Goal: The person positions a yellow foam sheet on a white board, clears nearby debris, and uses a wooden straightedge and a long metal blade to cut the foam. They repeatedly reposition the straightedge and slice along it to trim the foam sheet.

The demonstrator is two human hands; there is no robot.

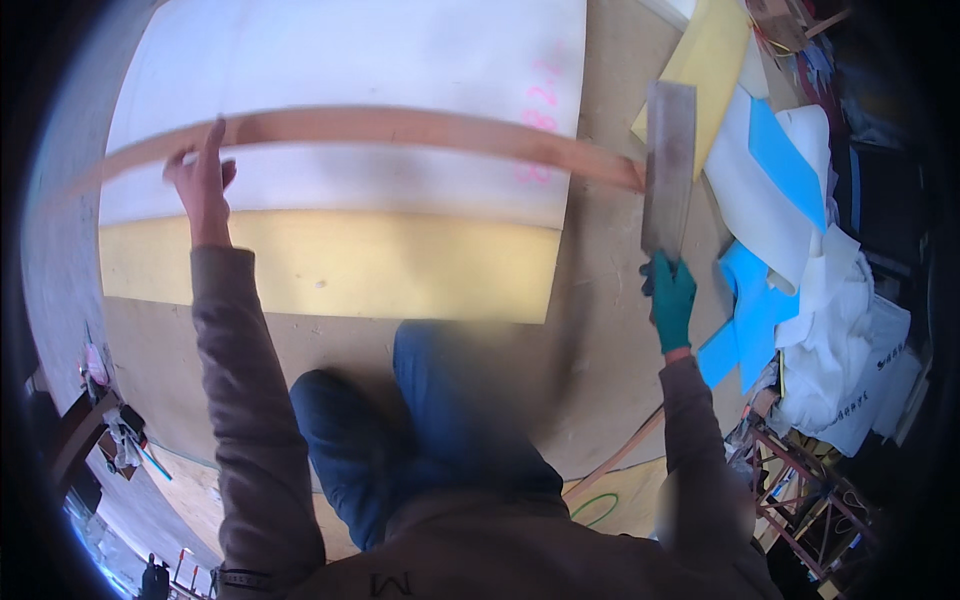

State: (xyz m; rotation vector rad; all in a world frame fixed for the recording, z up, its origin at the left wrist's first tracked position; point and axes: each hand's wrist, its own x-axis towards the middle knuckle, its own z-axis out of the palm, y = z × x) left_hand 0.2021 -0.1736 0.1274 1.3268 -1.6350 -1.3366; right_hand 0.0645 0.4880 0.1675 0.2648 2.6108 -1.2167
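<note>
A long reddish-brown wooden strip [390,125] lies across a white foam sheet [350,60], its left end blurred. My bare left hand [203,185] is at the strip's near edge. Its index finger stretches over the strip, the thumb stands apart and the other fingers are bent. In a green glove, my right hand [672,300] is closed round the handle of a broad, flat-bladed cutting tool [670,165]. The blade points away from me, next to the strip's right end. Its cutting edge cannot be made out. A yellow foam band [330,265] runs along the white sheet's near side.
Yellow foam [708,75], blue offcuts [785,165] and white sheets [765,210] pile up on the right. Behind them stands a white sack [865,370]. A reddish metal frame [800,500] is at lower right. My knees [345,430] rest on the brown board [600,330].
</note>
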